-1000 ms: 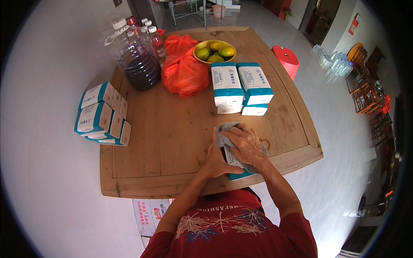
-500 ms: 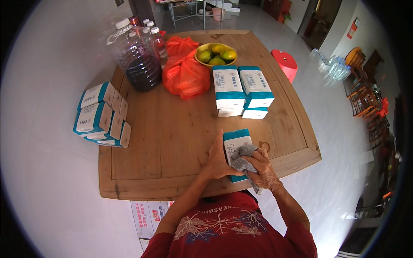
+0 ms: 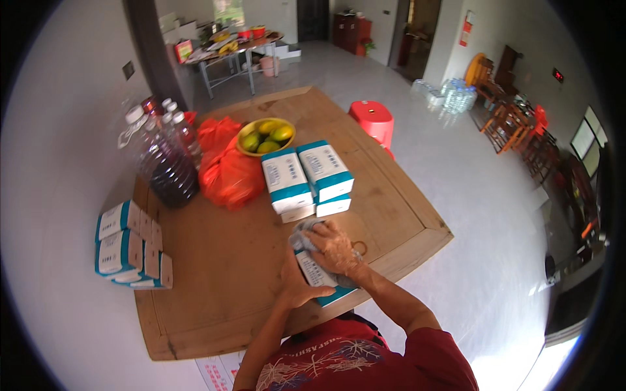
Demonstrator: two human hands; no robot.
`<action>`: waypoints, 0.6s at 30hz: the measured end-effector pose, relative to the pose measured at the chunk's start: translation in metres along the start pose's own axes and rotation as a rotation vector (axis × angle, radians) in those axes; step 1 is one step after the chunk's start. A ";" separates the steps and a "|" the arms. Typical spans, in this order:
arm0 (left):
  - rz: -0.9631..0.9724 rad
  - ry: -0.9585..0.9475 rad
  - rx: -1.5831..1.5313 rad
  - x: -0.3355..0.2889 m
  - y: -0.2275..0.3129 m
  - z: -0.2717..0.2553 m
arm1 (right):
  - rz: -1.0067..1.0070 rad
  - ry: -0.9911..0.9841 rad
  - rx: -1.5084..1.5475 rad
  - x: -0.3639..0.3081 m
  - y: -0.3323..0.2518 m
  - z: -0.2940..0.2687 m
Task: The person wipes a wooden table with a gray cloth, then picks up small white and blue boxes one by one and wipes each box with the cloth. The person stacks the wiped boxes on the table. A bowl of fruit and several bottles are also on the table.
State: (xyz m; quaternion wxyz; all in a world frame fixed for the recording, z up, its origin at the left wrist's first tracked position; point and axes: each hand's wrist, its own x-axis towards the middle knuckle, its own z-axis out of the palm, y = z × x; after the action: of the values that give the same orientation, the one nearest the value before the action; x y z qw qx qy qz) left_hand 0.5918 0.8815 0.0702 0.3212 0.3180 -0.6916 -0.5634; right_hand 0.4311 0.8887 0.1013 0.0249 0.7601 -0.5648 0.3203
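A white and teal tissue pack (image 3: 314, 272) lies flat at the table's near edge. My left hand (image 3: 297, 284) grips it, the fingers along its left side and the thumb over its near end. In my right hand (image 3: 334, 247) is a bunched grey cloth (image 3: 302, 237), pressed on the pack's far end. Part of the cloth hangs below the palm on the right, and the fingers hide some of the pack's top.
Just beyond are stacked tissue packs (image 3: 287, 177); more packs (image 3: 122, 251) stand at the left edge. Farther back are a large bottle of dark liquid (image 3: 171, 171), red plastic bags (image 3: 229, 176) and a yellow bowl (image 3: 248, 150) of green-yellow fruit. A red stool (image 3: 373, 118) stands beyond the wooden table (image 3: 215, 260).
The right hand and cloth have moved from the middle of the pack to its far end. The left hand still holds the pack. The whole view has tilted up and turned right.
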 end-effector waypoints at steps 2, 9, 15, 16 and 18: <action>0.062 0.005 -0.056 -0.002 -0.016 0.002 | -0.039 -0.053 0.061 -0.012 -0.003 -0.008; 0.043 0.080 -0.120 -0.007 -0.034 0.013 | -0.008 -0.160 0.214 -0.064 -0.005 -0.034; 0.166 0.162 0.054 -0.023 -0.006 0.018 | 0.065 -0.110 -0.043 -0.019 -0.016 -0.016; 0.199 0.169 -0.139 -0.027 -0.005 0.023 | 0.049 -0.116 -0.052 -0.010 -0.015 -0.004; 0.164 0.201 -0.348 -0.042 0.013 0.039 | 0.011 -0.117 -0.078 -0.001 -0.014 0.010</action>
State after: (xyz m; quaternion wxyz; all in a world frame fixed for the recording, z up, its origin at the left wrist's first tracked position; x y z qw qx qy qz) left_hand 0.5842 0.9396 0.0730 0.4836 0.2549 -0.5720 -0.6116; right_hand 0.4480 0.8909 0.0979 0.0195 0.7731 -0.5813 0.2532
